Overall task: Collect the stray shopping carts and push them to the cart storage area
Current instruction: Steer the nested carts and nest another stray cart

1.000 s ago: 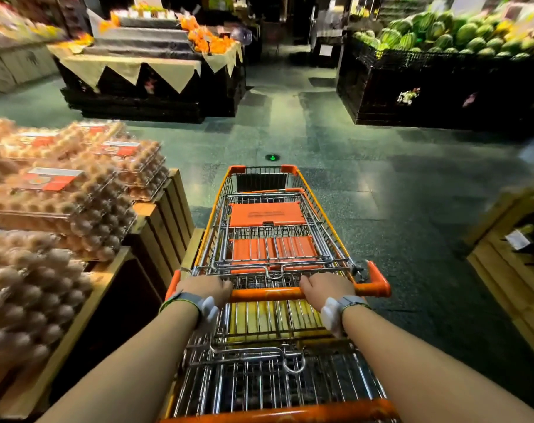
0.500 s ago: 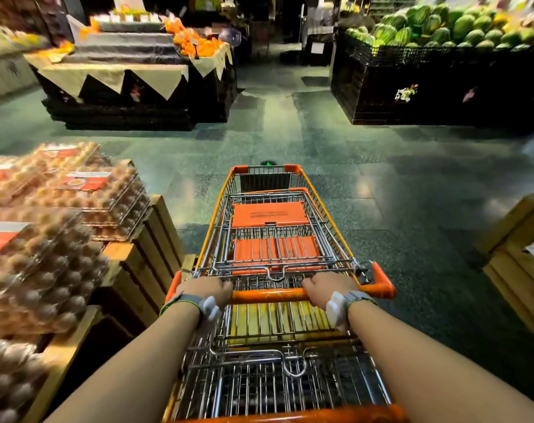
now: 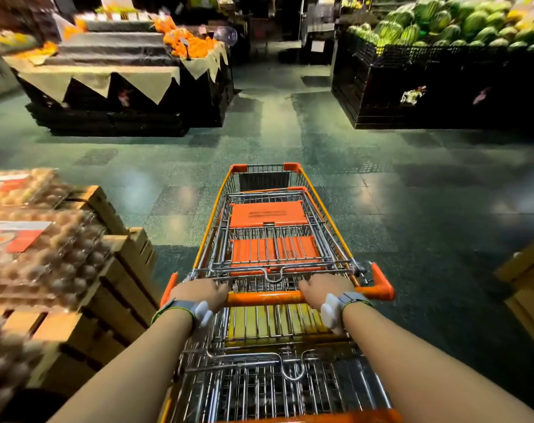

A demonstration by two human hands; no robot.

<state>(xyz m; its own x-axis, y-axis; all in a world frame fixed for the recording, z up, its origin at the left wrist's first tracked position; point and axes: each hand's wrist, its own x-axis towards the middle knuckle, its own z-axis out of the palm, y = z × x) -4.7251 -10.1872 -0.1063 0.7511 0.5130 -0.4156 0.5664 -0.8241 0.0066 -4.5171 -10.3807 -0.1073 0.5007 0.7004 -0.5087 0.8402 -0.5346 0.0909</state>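
Egg trays (image 3: 30, 239) on wooden crates (image 3: 119, 270) just left of left hand (image 3: 198, 293). Both hands, right hand (image 3: 323, 290) too, fingers curled around orange handle (image 3: 265, 298) of nested carts (image 3: 268, 239). Ahead: open floor (image 3: 290, 141), orange display (image 3: 122, 77) far left, watermelon bin (image 3: 442, 80) far right.

Orange-trimmed silver carts (image 3: 268, 239), striped green watermelons (image 3: 412, 29), seemingly speckled teal floor (image 3: 412, 193)

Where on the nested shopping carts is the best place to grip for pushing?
The orange handle bar, from behind, as the left hand and right hand do: it runs crosswise at the carts' rear, so both hands spread apart steer evenly.
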